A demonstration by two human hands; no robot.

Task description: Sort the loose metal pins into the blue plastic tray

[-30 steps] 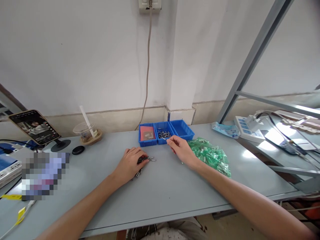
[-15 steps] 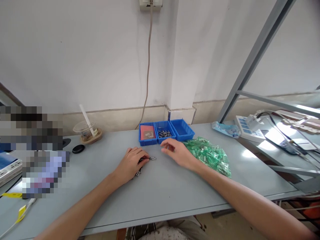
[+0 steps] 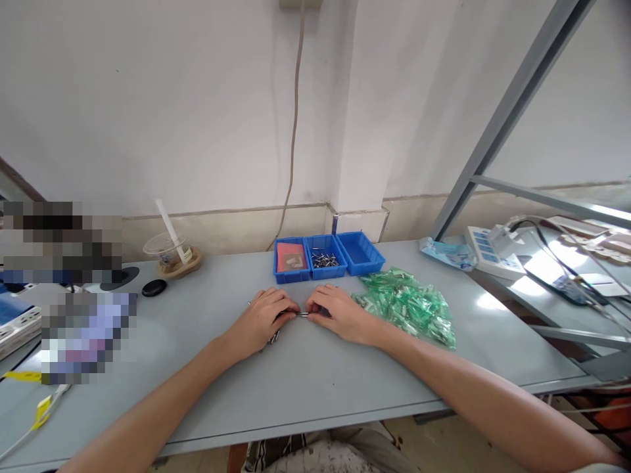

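Note:
A slim metal pin (image 3: 302, 315) bridges the gap between my two hands, low over the grey table. My left hand (image 3: 266, 316) is closed with thumb and fingertips on the pin's left end. More small metal pins (image 3: 274, 337) lie under and beside that palm, mostly hidden. My right hand (image 3: 338, 314) pinches the pin's right end, its fingers curled. Just behind the hands stand three joined blue bins; the middle bin (image 3: 315, 272) holds a heap of similar metal pieces (image 3: 325, 260). The left bin (image 3: 292, 276) has a pink sheet and small pale pieces in it.
The third blue bin (image 3: 367, 267) stands at the right. Crumpled green plastic bags (image 3: 414, 303) lie beside my right forearm. Further left are a black round object (image 3: 154, 288) and a clear cup (image 3: 167, 253). A power strip (image 3: 493, 255) and a metal frame post (image 3: 507, 112) are at right.
My right hand has come left and down from beside the bins to the pin at my left fingertips, and its fingers have closed there. My left hand has barely moved.

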